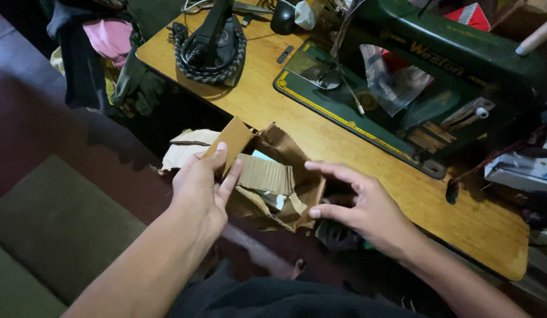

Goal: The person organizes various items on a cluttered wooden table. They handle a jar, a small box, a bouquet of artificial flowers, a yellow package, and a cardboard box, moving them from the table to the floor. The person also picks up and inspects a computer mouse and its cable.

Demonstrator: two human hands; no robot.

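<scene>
Brown torn cardboard box (272, 179) held between both hands, in front of tabletop (320, 138) edge. Left hand (198, 189): thumb and fingers (231, 179) pinching raised flap at box's left side. Right hand (367, 206): fingers spread, tips touching box's right wall, not closed on it. Farther, on tabletop: green sewing machine (438, 76), coiled cord (211, 62). Clothes pile (97, 53) beyond tabletop's left end.

The torn box (273, 182) is matt brown corrugated cardboard, its ribbed inner layer showing on one flap. The table (320, 135) is smooth varnished wood with a dull sheen. The sewing machine (456, 65) is glossy dark green painted metal.
</scene>
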